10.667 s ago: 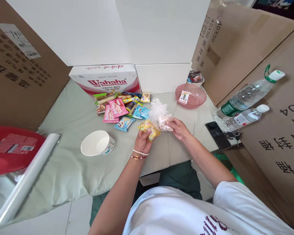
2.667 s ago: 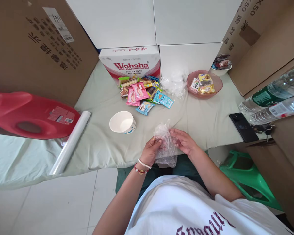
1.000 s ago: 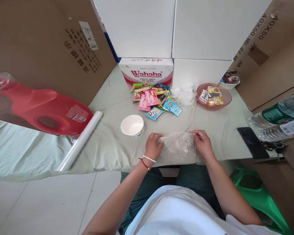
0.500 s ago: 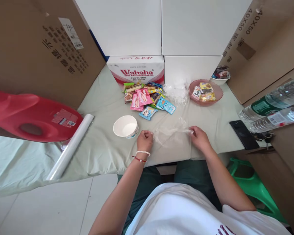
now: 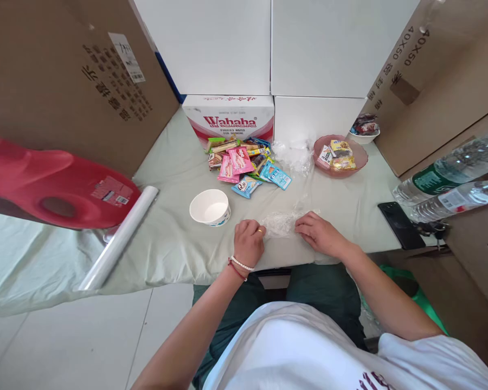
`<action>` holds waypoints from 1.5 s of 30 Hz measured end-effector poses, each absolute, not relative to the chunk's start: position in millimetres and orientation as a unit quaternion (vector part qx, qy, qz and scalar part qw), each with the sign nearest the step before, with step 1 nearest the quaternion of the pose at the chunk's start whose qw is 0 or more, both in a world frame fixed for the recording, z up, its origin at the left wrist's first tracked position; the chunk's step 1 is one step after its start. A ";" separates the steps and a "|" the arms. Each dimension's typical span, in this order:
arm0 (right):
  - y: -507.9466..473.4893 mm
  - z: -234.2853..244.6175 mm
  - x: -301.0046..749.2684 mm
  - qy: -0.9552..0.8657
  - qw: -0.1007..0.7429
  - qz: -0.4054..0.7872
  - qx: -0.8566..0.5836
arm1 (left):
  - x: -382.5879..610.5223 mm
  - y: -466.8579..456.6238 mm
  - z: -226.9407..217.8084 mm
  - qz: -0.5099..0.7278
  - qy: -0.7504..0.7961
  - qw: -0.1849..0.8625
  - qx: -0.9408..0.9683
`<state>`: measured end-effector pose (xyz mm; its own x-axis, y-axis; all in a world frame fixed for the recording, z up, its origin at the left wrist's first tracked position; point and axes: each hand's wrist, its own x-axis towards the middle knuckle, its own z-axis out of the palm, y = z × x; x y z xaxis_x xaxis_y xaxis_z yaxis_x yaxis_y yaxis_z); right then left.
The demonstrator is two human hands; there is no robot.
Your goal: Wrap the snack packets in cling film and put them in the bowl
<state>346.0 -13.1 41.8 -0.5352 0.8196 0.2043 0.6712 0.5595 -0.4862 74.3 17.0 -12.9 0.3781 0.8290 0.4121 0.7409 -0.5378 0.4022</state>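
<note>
A crumpled piece of thin clear plastic film (image 5: 281,223) lies bunched on the cloth between my two hands. My left hand (image 5: 249,240) is closed on its left end, fingers curled under and a ring showing. At the right end, my right hand (image 5: 320,234) pinches the film between bent fingers. A white paper bowl (image 5: 210,206), with nothing visible inside, stands just beyond and left of my left hand. Farther back, a heap of wrapped snacks (image 5: 244,162) lies beside a loose bundle of clear plastic (image 5: 295,156). Right of that, a pink translucent bowl (image 5: 361,157) holds several packets.
A Wahaha carton (image 5: 231,116) and white boxes wall off the back. To the left are a red plastic jug (image 5: 57,189) and a clear-wrapped roll (image 5: 120,238). On the right sit a black phone (image 5: 400,225), keys (image 5: 435,229), water bottles (image 5: 439,179) and a cardboard box (image 5: 451,81).
My hands have come closer together, the right one moving left. The film, spread loosely between them before, is now gathered into a smaller bunch. The view has shifted slightly.
</note>
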 end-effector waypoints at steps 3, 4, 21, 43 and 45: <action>-23.1 12.9 344.1 -0.847 0.173 0.157 -0.477 | 73.3 24.1 -10.3 0.215 0.409 0.135 0.876; -26.4 5.6 343.9 -0.840 0.169 0.158 -0.491 | 72.3 29.2 -9.5 0.205 0.413 0.173 0.870; -57.7 26.6 287.2 -0.878 -0.038 0.151 -0.453 | 98.1 70.3 25.7 0.274 0.568 0.194 0.752; -67.0 56.7 351.8 -0.751 0.204 0.248 -0.577 | 74.2 35.7 -8.8 0.042 0.528 0.132 0.838; -41.3 51.1 346.5 -0.751 0.213 0.175 -0.600 | 77.9 35.1 -8.7 0.046 0.534 0.132 0.834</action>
